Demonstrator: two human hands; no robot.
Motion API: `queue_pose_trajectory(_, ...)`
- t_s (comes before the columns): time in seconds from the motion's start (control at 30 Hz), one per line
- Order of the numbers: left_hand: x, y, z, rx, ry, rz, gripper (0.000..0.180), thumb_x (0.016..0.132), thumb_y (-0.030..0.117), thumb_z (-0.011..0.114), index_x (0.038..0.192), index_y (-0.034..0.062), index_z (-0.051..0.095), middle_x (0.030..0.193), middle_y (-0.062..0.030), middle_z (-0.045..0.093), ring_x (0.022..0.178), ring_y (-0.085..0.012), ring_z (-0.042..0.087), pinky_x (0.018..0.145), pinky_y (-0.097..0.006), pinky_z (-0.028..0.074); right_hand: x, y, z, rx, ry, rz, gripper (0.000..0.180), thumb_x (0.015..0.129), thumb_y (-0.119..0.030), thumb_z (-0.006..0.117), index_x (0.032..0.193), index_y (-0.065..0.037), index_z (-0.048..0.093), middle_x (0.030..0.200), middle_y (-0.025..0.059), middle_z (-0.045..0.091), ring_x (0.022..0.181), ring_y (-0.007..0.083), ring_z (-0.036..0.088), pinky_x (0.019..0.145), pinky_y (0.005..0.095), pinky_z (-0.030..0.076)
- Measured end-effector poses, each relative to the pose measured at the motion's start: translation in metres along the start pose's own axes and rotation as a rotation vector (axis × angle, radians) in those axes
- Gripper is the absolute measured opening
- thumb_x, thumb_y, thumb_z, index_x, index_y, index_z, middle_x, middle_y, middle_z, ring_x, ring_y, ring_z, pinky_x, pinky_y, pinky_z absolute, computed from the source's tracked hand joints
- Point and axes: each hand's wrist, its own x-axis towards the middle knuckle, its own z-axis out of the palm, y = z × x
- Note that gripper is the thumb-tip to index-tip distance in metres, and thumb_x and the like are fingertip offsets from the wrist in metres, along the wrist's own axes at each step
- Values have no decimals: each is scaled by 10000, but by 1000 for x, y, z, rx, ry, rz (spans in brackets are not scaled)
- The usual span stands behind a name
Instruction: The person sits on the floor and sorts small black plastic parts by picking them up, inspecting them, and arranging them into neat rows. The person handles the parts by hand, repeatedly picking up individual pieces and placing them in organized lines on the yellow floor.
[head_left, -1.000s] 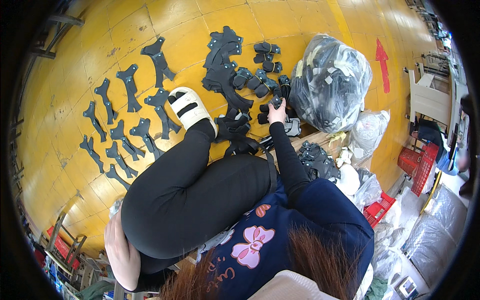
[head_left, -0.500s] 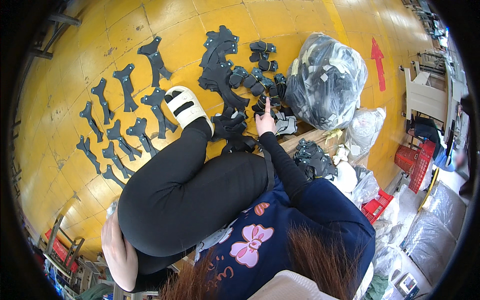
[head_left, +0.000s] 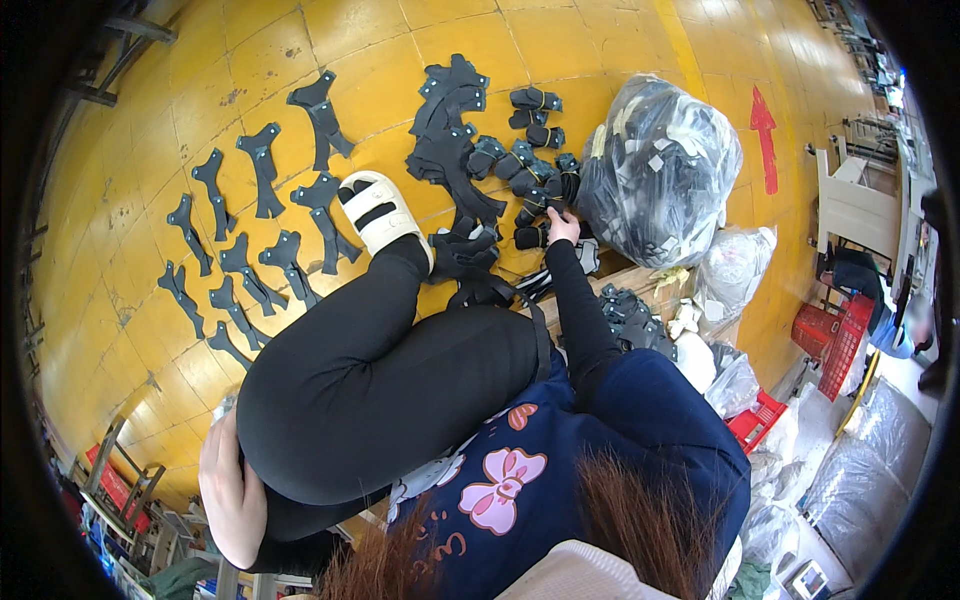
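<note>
My right hand [head_left: 563, 226] reaches down among small black rolled bundles with yellow bands. It touches or lies close against the right end of one black bundle [head_left: 530, 237]; its fingers are bent and foreshortened, so their grip is unclear. Just beyond it are more banded bundles [head_left: 522, 165]. To their left lies a heap of flat black fork-ended fabric pieces [head_left: 440, 150]. My left hand [head_left: 232, 485] rests flat against my bent leg, fingers stretched out and holding nothing.
Separate black forked pieces [head_left: 262, 170] lie in rows on the yellow tiled floor, left of my cream sandal [head_left: 385, 220]. A large clear bag of black pieces [head_left: 660, 170] stands right of the bundles. Nearer are another dark pile [head_left: 632, 318] and a red crate [head_left: 757, 420].
My right hand has shifted slightly right; its index finger, stretched out before, is now bent. A bundle beside it has come into sight. My left hand stays on my leg.
</note>
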Motion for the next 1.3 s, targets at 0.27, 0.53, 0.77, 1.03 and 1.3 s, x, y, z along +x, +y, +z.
queue_pose_trajectory(0.27, 2, 6, -1, -15, 42, 29, 430, 777, -64, 443, 1204, -48, 490, 1154, -251, 542, 1089, -420, 505, 966, -419, 377, -14, -17, -10, 147, -1, -150, 232, 706, -135, 771, 765, -5, 588, 709, 57, 577, 655, 162, 537, 648, 300, 449)
queue_pose_trajectory(0.53, 4, 19, -3, -152, 97, 61, 417, 779, -87, 451, 1190, -46, 508, 1155, -223, 563, 1094, -360, 544, 957, -374, 398, -80, -96, -59, 711, -120, -315, 167, 819, 55, 615, 896, -51, 512, 899, 13, 564, 780, 86, 527, 730, 225, 435)
queue_pose_trajectory(0.77, 19, 58, -31, -524, 314, 638, 331, 836, 59, 556, 1163, 9, 559, 1186, -170, 584, 1108, -299, 550, 958, -361, 390, -184, -284, -113, 789, -864, -677, 237, 806, 75, 579, 987, -38, 475, 1128, 135, 563, 906, 133, 566, 825, 272, 462)
queue_pose_trajectory(1.03, 83, 75, -28, -1311, -419, 360, 462, 1014, 398, 318, 1208, 26, 511, 1042, -63, 614, 997, -119, 564, 843, -253, 463, -303, -430, -126, 755, -1624, -1302, 239, 777, 47, 617, 1001, 10, 543, 1050, 202, 607, 982, 240, 605, 859, 327, 470)
queue_pose_trajectory(1.3, 67, 60, -22, -1694, -2, 442, 458, 999, 441, 332, 1210, 62, 479, 1060, -36, 559, 918, -127, 566, 789, -272, 484, -375, -466, -148, 531, -890, -1761, 399, 695, -37, 726, 1086, -31, 646, 1186, 142, 559, 1046, 254, 559, 838, 330, 470)
